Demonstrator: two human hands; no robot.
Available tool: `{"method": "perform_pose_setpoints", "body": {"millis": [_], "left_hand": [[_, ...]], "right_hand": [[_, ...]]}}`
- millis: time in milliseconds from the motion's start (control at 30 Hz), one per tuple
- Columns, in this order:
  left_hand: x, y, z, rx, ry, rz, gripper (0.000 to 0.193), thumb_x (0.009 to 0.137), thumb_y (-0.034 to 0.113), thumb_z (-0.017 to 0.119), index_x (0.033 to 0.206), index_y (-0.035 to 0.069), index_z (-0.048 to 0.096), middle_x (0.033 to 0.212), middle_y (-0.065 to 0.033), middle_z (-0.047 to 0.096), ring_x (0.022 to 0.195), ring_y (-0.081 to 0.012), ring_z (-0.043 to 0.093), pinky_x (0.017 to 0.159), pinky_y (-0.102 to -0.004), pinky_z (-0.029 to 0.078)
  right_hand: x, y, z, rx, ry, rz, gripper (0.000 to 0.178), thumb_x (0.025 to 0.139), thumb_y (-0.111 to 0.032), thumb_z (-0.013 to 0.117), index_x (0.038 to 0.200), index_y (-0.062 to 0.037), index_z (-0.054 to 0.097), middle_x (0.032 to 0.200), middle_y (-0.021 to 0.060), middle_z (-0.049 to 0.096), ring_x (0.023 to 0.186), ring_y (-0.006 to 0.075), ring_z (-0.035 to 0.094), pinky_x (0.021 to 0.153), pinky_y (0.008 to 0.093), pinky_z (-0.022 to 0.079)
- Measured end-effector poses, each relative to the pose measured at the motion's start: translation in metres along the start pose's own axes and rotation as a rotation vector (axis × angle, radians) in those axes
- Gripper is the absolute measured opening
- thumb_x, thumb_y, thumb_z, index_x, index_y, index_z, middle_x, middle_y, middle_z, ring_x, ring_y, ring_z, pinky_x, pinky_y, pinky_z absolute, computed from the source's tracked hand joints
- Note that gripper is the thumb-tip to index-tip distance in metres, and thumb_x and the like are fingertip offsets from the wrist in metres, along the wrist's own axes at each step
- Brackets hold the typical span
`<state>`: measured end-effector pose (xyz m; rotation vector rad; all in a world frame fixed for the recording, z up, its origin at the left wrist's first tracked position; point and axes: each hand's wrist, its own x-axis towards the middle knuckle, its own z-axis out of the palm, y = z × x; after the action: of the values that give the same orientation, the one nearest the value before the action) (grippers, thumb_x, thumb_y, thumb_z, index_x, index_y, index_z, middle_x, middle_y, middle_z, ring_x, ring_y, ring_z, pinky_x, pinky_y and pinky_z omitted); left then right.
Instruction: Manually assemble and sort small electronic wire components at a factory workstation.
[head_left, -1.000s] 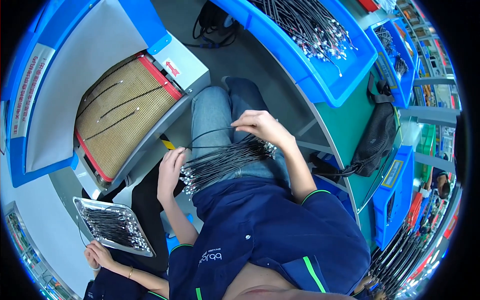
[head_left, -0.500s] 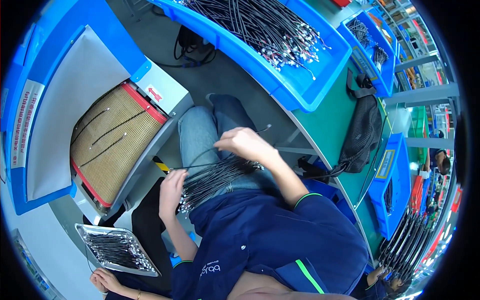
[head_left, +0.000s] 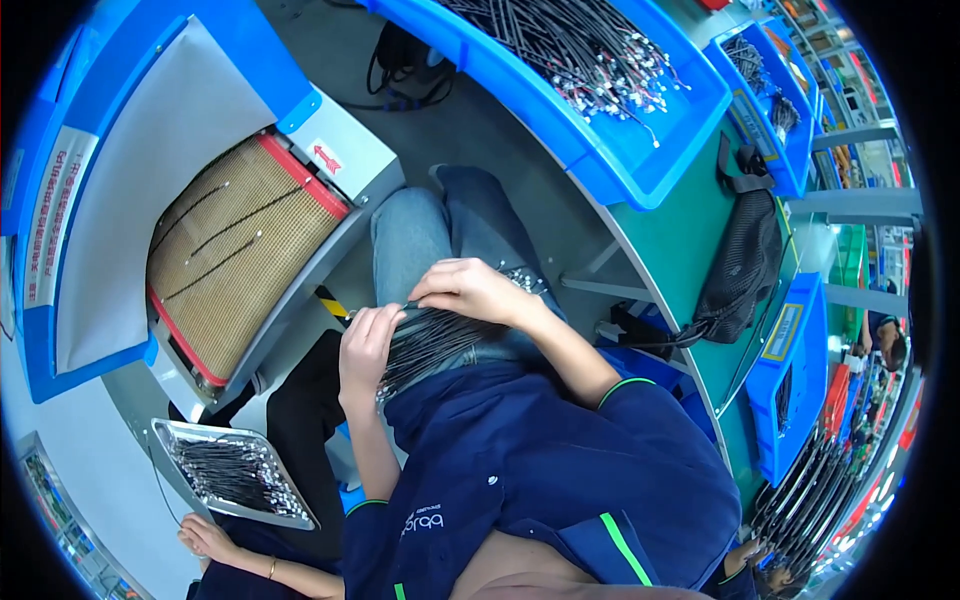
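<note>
My left hand (head_left: 368, 345) and my right hand (head_left: 472, 292) meet above my lap, almost touching. Their fingers are pinched around a thin black cable (head_left: 408, 305), which is mostly covered by the fingertips. Across my thighs lies a bundle of black cables (head_left: 440, 345) with small white connectors at its ends. Part of the bundle is hidden under my right hand and wrist.
To the left is a machine with a mesh conveyor belt (head_left: 250, 240) carrying several black cables. A metal tray (head_left: 163, 432) of cables stands near a co-worker's hand (head_left: 208, 540). A blue bin (head_left: 640, 185) of cables and a black mesh bag (head_left: 742, 260) rest on the green table (head_left: 650, 240).
My right hand has come left and closer to my left hand, and less of the cable shows between them. The view has shifted slightly. The co-worker's hand has moved a little.
</note>
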<state>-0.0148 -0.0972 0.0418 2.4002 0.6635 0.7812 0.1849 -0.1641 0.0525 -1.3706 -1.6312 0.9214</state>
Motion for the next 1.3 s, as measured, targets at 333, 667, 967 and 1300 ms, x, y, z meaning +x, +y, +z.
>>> {"method": "perform_pose_setpoints", "body": {"millis": [333,667,967,1300], "left_hand": [[-0.017,-0.009,0.009,-0.350,-0.269,-0.263,0.010,0.085,0.002,0.058,0.094,-0.002,0.060,0.075,-0.0116,0.059,0.065,-0.0237,0.060,0.061,-0.0339,0.048],[-0.016,-0.010,0.012,-0.255,-0.159,-0.174,0.010,0.083,0.005,0.064,0.091,-0.001,0.063,0.075,-0.0104,0.062,0.065,-0.0228,0.061,0.060,-0.0309,0.049],[-0.006,-0.008,0.021,-0.007,0.172,0.056,0.018,0.072,0.003,0.072,0.087,0.003,0.064,0.080,-0.0076,0.064,0.074,-0.0249,0.063,0.064,-0.0339,0.051],[-0.015,-0.015,0.025,-0.071,0.150,-0.026,0.017,0.068,-0.004,0.073,0.081,0.003,0.065,0.080,-0.0070,0.066,0.075,-0.0244,0.062,0.067,-0.0330,0.050]], "right_hand": [[0.000,0.013,0.015,-0.297,0.046,-0.286,0.016,0.077,-0.016,0.067,0.090,-0.0073,0.065,0.086,0.0019,0.065,0.074,0.0190,0.061,0.066,0.0299,0.051],[-0.004,0.011,0.007,-0.322,-0.016,-0.234,0.012,0.082,-0.018,0.065,0.090,-0.0089,0.065,0.082,0.0014,0.061,0.068,0.0197,0.062,0.057,0.0304,0.050],[-0.004,0.015,0.011,-0.262,-0.016,-0.159,0.012,0.083,-0.017,0.065,0.090,-0.0079,0.066,0.083,0.0030,0.062,0.069,0.0219,0.063,0.058,0.0317,0.051],[-0.007,0.027,0.010,-0.165,0.032,-0.077,0.013,0.082,-0.020,0.067,0.084,-0.0068,0.065,0.076,0.0068,0.062,0.069,0.0262,0.062,0.061,0.0351,0.050]]}}
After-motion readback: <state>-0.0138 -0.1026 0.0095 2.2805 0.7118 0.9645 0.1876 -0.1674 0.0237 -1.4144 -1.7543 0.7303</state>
